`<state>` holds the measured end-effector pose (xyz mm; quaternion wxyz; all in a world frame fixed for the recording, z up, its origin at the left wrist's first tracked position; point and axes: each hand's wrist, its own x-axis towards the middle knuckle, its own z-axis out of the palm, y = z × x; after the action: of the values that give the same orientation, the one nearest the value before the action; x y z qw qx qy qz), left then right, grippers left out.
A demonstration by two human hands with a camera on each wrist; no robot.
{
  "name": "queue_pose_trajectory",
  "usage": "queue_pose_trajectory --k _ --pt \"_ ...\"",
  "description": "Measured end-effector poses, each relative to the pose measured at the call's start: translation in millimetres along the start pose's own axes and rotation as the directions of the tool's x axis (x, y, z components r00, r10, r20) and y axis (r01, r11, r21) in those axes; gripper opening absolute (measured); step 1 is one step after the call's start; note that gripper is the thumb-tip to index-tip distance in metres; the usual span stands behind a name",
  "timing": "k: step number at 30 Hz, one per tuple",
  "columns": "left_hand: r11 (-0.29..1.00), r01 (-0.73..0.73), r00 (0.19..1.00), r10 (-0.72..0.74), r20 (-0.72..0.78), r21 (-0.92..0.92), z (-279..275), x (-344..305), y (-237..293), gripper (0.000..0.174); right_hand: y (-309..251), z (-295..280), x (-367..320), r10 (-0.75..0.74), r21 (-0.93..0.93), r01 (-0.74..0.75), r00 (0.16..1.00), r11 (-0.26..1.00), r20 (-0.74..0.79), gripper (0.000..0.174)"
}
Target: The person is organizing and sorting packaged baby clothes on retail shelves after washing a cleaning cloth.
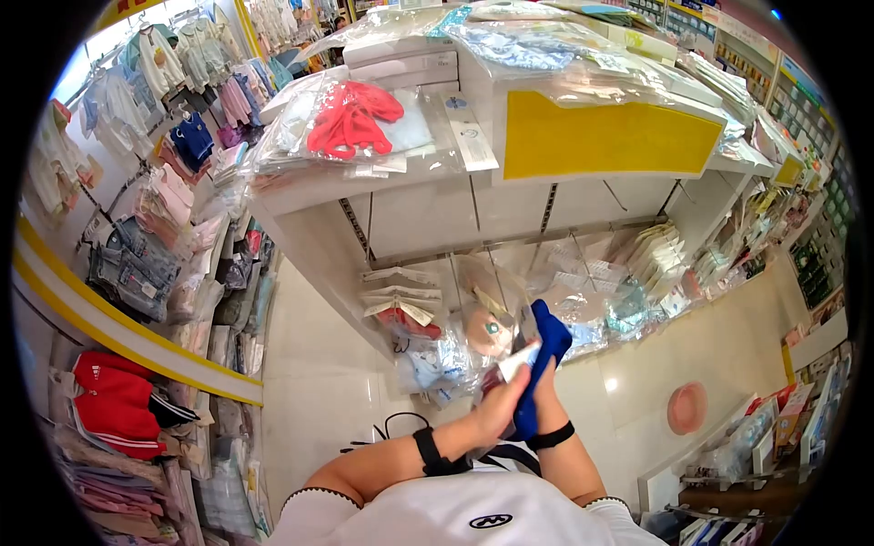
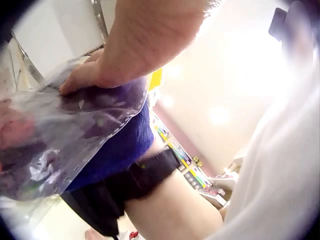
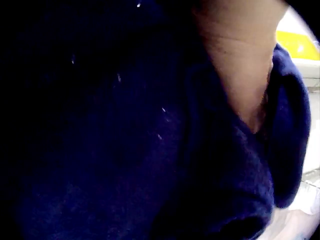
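In front of the chest, a soft blue cloth (image 1: 552,333) is bunched between the two hands. My right hand (image 1: 549,389) holds it; in the right wrist view the dark blue cloth (image 3: 125,150) fills most of the picture and hides the fingers. My left hand (image 1: 498,402) lies against the cloth's near side. It grips a clear plastic bag (image 2: 55,125) with a stitched-looking edge, and in the left wrist view its fingers (image 2: 80,80) curl over the top of the bag. Reddish and dark contents show through the plastic.
A white display stand (image 1: 319,218) rises ahead, with a yellow panel (image 1: 601,136) and a bagged red garment (image 1: 355,118) on top. Bagged goods (image 1: 401,309) hang on its hooks. Clothing shelves (image 1: 218,273) line the left. A pink basin (image 1: 687,408) is on the floor at right.
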<state>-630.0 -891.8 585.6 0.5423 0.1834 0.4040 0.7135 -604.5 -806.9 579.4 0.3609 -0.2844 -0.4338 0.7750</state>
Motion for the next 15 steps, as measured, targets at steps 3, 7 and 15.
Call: queue_pose_trajectory --k 3,7,15 --pt "0.940 -0.062 0.998 0.058 0.022 0.337 1 4 21 0.053 -30 9 13 -0.130 0.213 0.109 0.988 0.971 0.089 0.018" --pt "0.989 -0.104 0.995 0.104 -0.004 -0.104 -32 23 66 0.054 -33 5 11 -0.335 -0.337 0.440 0.884 0.832 0.326 0.018" --pt "0.740 -0.394 0.895 0.443 0.045 0.545 0 6 35 0.082 1 9 -31 0.042 0.138 -0.088 0.952 0.986 0.304 0.048"
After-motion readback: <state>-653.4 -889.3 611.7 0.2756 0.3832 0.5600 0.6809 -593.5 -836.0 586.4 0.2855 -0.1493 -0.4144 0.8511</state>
